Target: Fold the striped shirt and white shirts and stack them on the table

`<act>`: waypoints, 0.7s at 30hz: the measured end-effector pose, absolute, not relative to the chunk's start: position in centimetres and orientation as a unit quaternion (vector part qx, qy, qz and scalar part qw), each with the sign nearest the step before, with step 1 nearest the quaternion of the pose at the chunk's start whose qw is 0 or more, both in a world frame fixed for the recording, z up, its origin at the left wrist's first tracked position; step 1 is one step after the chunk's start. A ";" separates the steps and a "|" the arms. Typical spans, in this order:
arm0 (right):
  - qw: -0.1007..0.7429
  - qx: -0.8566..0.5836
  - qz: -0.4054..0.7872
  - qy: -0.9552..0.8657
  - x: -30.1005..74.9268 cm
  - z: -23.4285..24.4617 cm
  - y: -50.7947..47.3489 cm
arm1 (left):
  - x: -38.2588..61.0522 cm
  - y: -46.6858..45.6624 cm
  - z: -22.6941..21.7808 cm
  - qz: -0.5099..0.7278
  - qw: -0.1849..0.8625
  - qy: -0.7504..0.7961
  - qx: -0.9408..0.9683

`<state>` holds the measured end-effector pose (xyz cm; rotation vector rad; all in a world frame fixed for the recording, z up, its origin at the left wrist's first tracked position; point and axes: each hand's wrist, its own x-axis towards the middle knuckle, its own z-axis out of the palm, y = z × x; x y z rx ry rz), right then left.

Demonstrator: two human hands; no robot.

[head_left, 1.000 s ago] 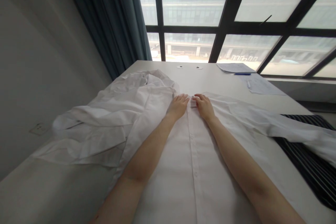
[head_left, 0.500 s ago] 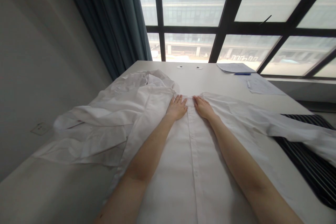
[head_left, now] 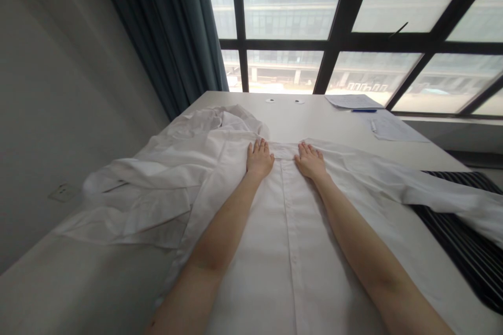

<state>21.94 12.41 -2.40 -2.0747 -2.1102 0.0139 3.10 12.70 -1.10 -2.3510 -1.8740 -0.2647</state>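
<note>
A white button-up shirt (head_left: pixel 288 241) lies flat on a white table (head_left: pixel 314 120), front side up, its button strip running away from me. My left hand (head_left: pixel 258 157) rests palm down on the shirt's far end, left of the strip, fingers stretched out. My right hand (head_left: pixel 310 159) lies flat the same way to the right of the strip. Both hands hold nothing. The shirt's right sleeve (head_left: pixel 444 193) stretches off to the right.
More white garments (head_left: pixel 165 167) lie crumpled on the table's left side. A dark striped cloth (head_left: pixel 467 241) sits at the right edge. Papers (head_left: pixel 389 128) and a blue pen (head_left: pixel 363 110) lie at the far right. A large window and a dark curtain (head_left: pixel 173 31) stand behind.
Both hands were close together at the top of the button strip, fingers curled on the fabric. They have flattened and slid apart, one to each side.
</note>
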 end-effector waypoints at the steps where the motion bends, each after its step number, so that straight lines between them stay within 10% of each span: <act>1: 0.096 -0.701 -0.004 -0.706 22.0 -2.3 12.3 | 3.0 12.8 -1.1 -0.092 0.063 -0.623 -0.774; 21: 0.023 -0.690 0.055 -0.721 24.2 -2.4 12.9 | 1.1 12.8 -0.6 -0.024 0.027 -0.618 -0.786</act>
